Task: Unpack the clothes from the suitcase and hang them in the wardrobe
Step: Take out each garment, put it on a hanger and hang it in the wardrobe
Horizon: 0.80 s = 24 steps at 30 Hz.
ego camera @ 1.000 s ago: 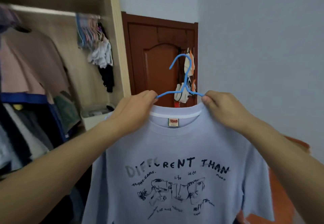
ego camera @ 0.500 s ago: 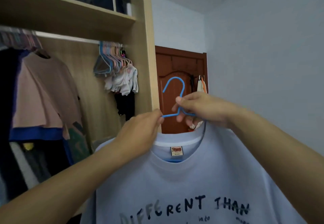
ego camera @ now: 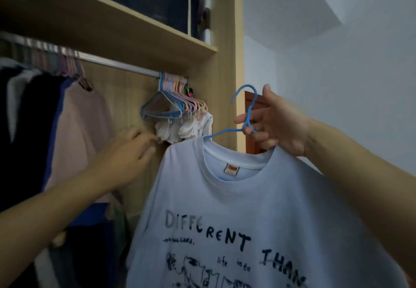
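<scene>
Head view. We see the right hand [ego camera: 273, 125] raised in front of the wardrobe, its fingers curled round the neck of a thin blue wire hanger [ego camera: 245, 116], just below the hook. From this hanger hangs a pale blue cotton T-shirt [ego camera: 236, 209] printed with black hand-drawn lettering and sketches; it fills the lower centre of the view, in front of the open wardrobe and not yet on the rail. The left hand [ego camera: 130, 152] reaches toward the wardrobe interior with loosely spread fingers; it is motion-blurred, holds nothing that we can make out, and whether it touches anything we cannot tell. Behind it runs a silver metal rail [ego camera: 117, 64] under a light wooden shelf [ego camera: 135, 31]. A bunch of empty pastel hangers [ego camera: 173, 100] crowds the rail's right end, and dark and pink garments [ego camera: 56, 130] hang at the left. A brown wooden door [ego camera: 251, 107] shows behind the right hand.
</scene>
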### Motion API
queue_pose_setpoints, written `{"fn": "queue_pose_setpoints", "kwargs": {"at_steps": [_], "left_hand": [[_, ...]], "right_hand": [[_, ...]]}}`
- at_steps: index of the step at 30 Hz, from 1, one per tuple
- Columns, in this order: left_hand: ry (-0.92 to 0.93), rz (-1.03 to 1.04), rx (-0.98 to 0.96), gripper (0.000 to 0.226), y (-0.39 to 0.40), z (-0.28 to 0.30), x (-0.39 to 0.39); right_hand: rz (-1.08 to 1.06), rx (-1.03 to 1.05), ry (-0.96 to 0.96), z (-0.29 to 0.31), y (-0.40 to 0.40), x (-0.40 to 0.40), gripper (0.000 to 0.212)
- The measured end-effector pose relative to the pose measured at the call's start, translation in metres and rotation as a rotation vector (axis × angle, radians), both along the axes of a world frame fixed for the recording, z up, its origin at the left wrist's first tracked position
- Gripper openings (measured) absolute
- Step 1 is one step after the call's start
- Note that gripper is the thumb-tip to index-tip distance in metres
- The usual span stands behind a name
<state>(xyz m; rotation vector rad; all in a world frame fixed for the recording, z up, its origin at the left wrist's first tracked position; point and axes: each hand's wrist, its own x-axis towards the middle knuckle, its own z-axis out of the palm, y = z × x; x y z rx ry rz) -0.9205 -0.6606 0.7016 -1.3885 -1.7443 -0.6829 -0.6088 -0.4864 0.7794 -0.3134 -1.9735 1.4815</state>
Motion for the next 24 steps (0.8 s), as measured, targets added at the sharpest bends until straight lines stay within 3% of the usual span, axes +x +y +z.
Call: {"fn": "queue_pose_setpoints", "kwargs": {"at_steps": [4, 8, 14, 19, 24], "left_hand": [[0.204, 0.344, -0.049, 0.033, -0.054, 0.002, -0.073], [0.254, 0.538, -0.141, 0.056, -0.097, 0.004, -0.118], [0.278, 0.566, -0.046, 0.058, -0.107, 0.060, -0.138], [0.348, 0.638, 0.063, 0.060, -0.079, 0.101, -0.165], [0.143, 0.786, 0.224, 0.053, -0.058, 0.132, -0.201]], "right_hand": [[-0.053, 0.011, 0.033, 0.014, -0.008, -0.071, 0.100], [-0.048, 0.021, 0.094, 0.029, -0.022, -0.135, 0.099], [-0.108, 0.061, 0.201, 0.085, -0.030, -0.210, 0.089], [-0.086, 0.019, 0.220, 0.087, -0.009, -0.277, 0.084], [-0.016, -0.015, 0.244, 0.100, 0.028, -0.340, 0.034]]}}
